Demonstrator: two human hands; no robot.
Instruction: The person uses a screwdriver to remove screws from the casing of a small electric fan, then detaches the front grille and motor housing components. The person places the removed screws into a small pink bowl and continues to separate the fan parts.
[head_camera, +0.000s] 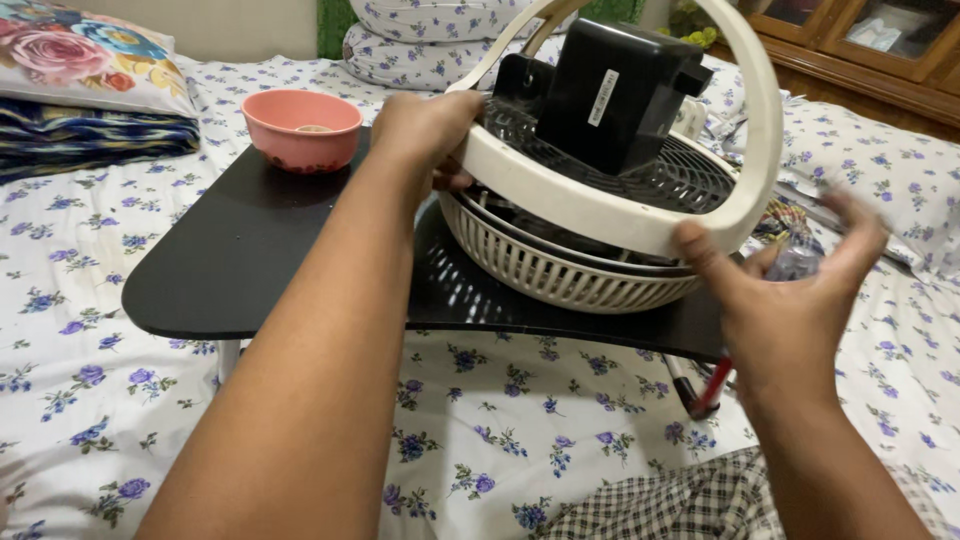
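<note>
The left hand (425, 130) gripped the fan's (610, 170) cream ring (600, 205) at its left rim above the black table (250, 250), while the right hand (790, 290), fingers spread, touched the ring's near right edge.

My right hand (790, 290) is blurred; my left hand (425, 135) hides part of the fan's (600, 160) ring.
</note>
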